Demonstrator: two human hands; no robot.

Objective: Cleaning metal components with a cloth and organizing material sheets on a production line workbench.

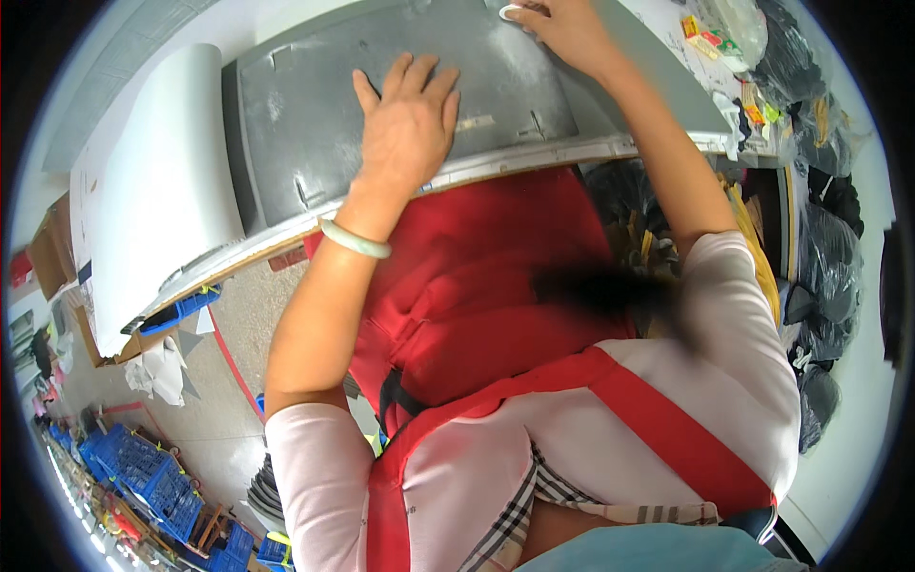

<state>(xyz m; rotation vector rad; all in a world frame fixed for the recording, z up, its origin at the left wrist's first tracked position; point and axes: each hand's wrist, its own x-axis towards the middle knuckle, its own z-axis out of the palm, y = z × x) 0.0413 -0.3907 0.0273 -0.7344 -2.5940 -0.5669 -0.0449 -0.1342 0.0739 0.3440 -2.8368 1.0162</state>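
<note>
My left hand (410,129) lies flat with fingers spread on a dark grey sheet (324,105), which has several short slits and whitish smears. Between the fingers of my right hand (562,29), at the sheet's far right, is a small white rounded piece (512,12) that looks like chalk. Under the dark sheet lies a smooth grey sheet of material (667,105), reaching out to the right. The far edge of the dark sheet runs out of the picture.
A large white roll or curled sheet (181,143) rests on the table's left side. The table's pale front edge (477,170) runs before my red apron. Plastic bags (762,33) and small packets lie at the far right. Blue crates (143,467) stand on the floor, lower left.
</note>
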